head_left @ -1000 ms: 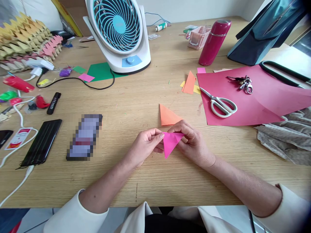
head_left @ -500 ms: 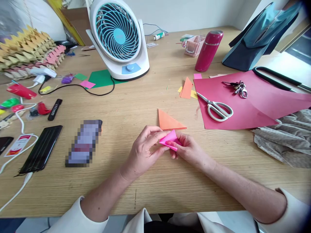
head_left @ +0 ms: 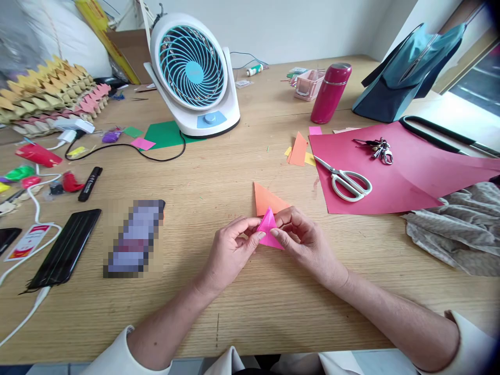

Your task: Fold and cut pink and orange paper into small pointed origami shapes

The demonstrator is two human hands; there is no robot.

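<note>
A small piece of folded pink paper (head_left: 268,233) is held between both hands above the table, its point facing away from me. My left hand (head_left: 233,247) pinches its left edge between thumb and fingers. On the opposite edge, my right hand (head_left: 307,240) grips it with the thumb on top and the fingers curled behind. Just beyond the hands lies a folded orange paper triangle (head_left: 267,199), partly covered by the pink paper and my right fingers.
White-handled scissors (head_left: 349,183) and keys (head_left: 378,150) rest on a large dark pink sheet (head_left: 402,182) at right. Behind stand a fan (head_left: 195,78) and a pink flask (head_left: 331,94). Leftward lie a blurred phone (head_left: 135,238), a black power bank (head_left: 68,247) and a marker (head_left: 90,184).
The pink paper has turned so that its point faces away from me. Both hands have shifted their grip to its two sides. The camera view has tilted slightly up.
</note>
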